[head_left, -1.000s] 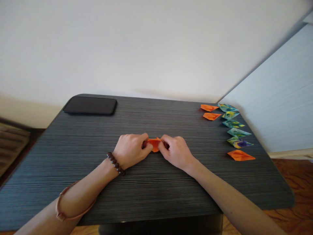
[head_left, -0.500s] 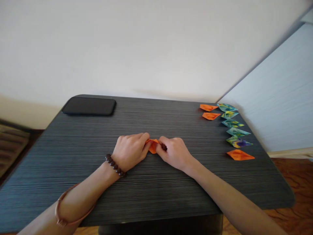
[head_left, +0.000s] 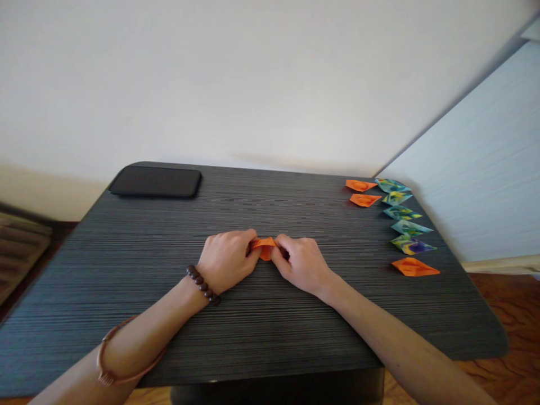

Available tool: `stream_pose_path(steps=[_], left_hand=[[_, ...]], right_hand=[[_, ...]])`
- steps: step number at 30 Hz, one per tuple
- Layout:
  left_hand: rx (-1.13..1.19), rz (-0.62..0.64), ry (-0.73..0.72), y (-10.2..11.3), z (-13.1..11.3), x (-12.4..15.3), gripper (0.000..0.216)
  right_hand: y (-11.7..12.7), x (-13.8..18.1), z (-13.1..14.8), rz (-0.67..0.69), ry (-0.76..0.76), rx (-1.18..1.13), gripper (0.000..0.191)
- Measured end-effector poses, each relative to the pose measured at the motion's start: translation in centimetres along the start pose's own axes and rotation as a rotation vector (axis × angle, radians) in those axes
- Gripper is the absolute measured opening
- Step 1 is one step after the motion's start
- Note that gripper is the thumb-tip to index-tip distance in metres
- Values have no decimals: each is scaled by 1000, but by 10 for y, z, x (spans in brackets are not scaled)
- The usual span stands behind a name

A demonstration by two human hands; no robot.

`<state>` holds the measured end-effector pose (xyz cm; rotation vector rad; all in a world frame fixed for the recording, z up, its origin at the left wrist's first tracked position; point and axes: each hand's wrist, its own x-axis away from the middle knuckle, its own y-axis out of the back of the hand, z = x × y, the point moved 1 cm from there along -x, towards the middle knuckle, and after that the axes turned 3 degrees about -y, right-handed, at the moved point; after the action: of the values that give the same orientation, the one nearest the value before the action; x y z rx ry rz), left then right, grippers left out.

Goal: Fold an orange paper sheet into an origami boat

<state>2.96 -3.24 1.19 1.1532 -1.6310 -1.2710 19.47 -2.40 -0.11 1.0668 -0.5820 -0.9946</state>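
A small folded piece of orange paper [head_left: 265, 248] is pinched between my two hands near the middle of the table. My left hand [head_left: 228, 256] grips its left end, thumb and fingers closed together. At its right end, my right hand [head_left: 301, 261] holds it the same way. The paper bulges a little in the gap between the hands, and both its ends are hidden by my fingers. A dark beaded bracelet [head_left: 203, 285] circles my left wrist.
On the right side of the dark table [head_left: 261, 337] stand several folded paper boats, among them an orange one [head_left: 415, 267], a purple-green one [head_left: 411, 245] and another orange one [head_left: 365, 200]. A black phone [head_left: 156, 182] lies at the back left. A white wall [head_left: 270, 84] rises behind.
The orange paper's middle has changed shape slightly between my fingers, its upper edge now showing as a flatter band. Both hands keep their grip in almost the same place.
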Motion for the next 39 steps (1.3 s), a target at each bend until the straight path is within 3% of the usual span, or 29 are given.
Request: stream_pose_path(steps=[6,14,21,30,39], left_hand=[[35,12,23,1,2,0,26],[267,64,62,5,2,-1,21],[179,47,21,2,2,2,27],[554,-15,-12,-1,3,0,31],[668,9,67,-2,3,0,25]], right_hand=[[1,-2,0,-6,-51,-42,25],[5,0,-3,40,-44,-225,29],[4,0,0,64,17,-174,23],[3,2,-1,-3,-62,-258,29],[3,1,-4,29,-31,-283,28]])
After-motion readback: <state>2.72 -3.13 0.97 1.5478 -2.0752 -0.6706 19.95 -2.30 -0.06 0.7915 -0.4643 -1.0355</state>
